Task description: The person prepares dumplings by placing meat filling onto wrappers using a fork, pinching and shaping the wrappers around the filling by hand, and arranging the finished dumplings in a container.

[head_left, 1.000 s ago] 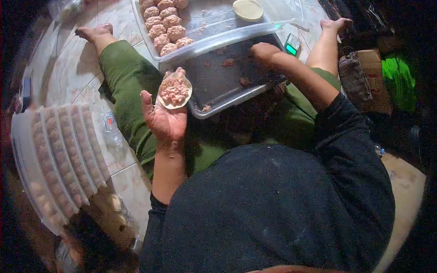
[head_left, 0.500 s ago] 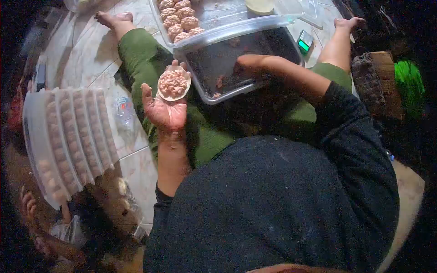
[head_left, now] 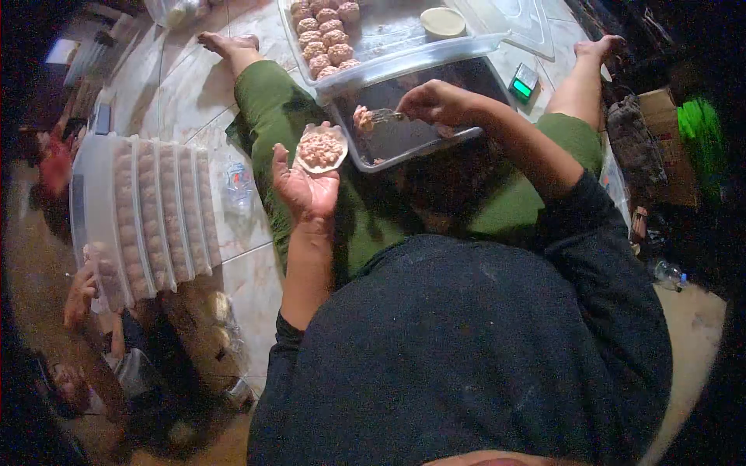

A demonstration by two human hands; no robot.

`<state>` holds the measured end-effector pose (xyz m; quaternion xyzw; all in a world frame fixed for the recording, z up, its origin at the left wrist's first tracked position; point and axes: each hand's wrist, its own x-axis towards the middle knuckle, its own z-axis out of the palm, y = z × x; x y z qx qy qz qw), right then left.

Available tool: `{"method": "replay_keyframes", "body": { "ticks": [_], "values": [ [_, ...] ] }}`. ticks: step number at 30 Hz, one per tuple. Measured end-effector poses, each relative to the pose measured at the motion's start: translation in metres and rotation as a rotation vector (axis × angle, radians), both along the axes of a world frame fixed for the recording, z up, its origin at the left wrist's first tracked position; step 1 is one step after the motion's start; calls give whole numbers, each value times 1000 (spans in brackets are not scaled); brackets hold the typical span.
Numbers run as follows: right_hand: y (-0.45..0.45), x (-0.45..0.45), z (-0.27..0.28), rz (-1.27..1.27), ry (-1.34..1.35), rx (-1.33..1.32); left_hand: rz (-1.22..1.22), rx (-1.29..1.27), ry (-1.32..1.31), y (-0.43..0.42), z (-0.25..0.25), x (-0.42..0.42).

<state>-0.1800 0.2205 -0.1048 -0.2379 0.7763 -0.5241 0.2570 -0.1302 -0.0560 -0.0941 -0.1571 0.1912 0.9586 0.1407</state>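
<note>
My left hand (head_left: 309,194) is palm up, with a round dumpling wrapper (head_left: 339,160) lying on its fingers and the thumb held apart. Pink minced filling (head_left: 320,147) is heaped on the wrapper. In my right hand (head_left: 439,102) is a fork (head_left: 387,116), gripped by its handle above the dark-looking filling tub (head_left: 365,165). A lump of filling (head_left: 363,118) clings to the fork's end, a short way right of the wrapper. Smears of filling show inside the tub.
Beyond the tub, a clear tray (head_left: 381,62) holds rows of filled dumplings (head_left: 334,37) and a pale round stack of wrappers (head_left: 443,23). A small scale (head_left: 524,82) is at right. Stacked dumpling containers (head_left: 93,186) stand at left, near another person's hand (head_left: 80,291).
My right hand has lifted out of the tub, bringing the fork with filling into view. The wrapper stays on my left hand. The whole view has shifted somewhat.
</note>
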Motion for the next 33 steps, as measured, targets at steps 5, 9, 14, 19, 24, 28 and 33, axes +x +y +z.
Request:
{"method": "replay_keyframes", "body": {
  "ticks": [5,9,14,19,24,28,33],
  "values": [
    [-28,59,91,-255,247,52,-143,122,118,20,34,11],
    [-47,100,108,-309,649,271,-205,-19,309,47,55,22],
    [1,122,106,-331,704,404,-155,-253,326,76,38,31],
    [1,111,111,-342,772,272,-248,-72,334,71,49,36],
    [16,94,89,-279,775,115,-287,43,268,72,61,40],
    [10,114,102,-331,727,99,-289,72,284,74,63,40],
    [-2,130,101,-328,726,264,-282,-196,399,85,52,42]
  ]
}}
